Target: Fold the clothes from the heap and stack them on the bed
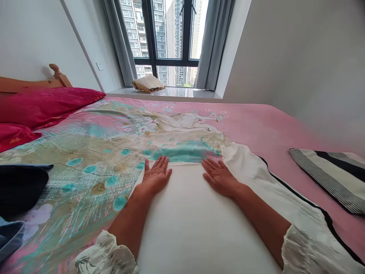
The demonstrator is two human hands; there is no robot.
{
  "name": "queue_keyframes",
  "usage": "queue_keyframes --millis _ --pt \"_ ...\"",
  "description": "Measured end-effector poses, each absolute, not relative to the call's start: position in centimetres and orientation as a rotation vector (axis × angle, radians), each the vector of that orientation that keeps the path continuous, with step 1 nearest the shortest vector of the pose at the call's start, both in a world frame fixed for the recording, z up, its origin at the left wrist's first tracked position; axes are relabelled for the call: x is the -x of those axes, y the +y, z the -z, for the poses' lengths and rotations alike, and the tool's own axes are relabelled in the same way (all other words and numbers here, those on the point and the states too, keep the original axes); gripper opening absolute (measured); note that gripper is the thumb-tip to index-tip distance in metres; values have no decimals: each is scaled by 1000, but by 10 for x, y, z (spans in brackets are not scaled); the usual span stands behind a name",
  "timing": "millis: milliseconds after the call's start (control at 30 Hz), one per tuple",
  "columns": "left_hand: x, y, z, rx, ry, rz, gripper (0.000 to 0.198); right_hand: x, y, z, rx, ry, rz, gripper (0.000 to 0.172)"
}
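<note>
A white garment (pixel 196 224) with a black stripe along its right part lies spread on the bed in front of me; its exact kind I cannot tell. My left hand (pixel 156 174) rests flat on the garment's far left corner, fingers stretched out. Near the far right corner, my right hand (pixel 219 176) presses flat with its fingers extended. Neither hand grips anything. To the right of my right hand, a loose white part with the black edge (pixel 302 194) spreads over the sheet. The near end of the garment runs out of view.
Peacock-patterned pink bedding (pixel 114 152) covers the bed. Red pillows (pixel 51 106) lie at the left by a wooden headboard (pixel 28 84). Dark folded clothing (pixel 23 190) sits at the left, a striped folded garment (pixel 333 175) at the right. A beige folded cloth (pixel 148 83) rests on the windowsill.
</note>
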State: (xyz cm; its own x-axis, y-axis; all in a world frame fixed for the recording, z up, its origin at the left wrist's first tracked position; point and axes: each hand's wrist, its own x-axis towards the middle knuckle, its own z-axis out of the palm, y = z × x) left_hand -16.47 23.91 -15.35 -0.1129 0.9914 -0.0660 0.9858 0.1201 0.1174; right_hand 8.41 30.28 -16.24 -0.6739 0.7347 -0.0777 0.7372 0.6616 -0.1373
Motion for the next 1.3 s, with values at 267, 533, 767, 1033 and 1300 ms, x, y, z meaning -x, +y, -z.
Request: queue_keyframes --millis 267,533,767,1033,1300 --pt "108 230 161 -2401 1675 -162 64 -87 286 167 -1078 2986 149 56" --pt "130 239 156 -2086 2146 -150 62 -81 291 166 -1452 2894 29 58" --pt "154 235 169 -2149 2085 -104 66 -105 302 174 -1402 2814 135 61" --pt "189 232 149 -1897 2572 -349 60 -125 317 173 -1825 2704 36 60" --pt "128 226 160 -2344 1911 -89 69 -119 274 160 -1326 2903 290 61"
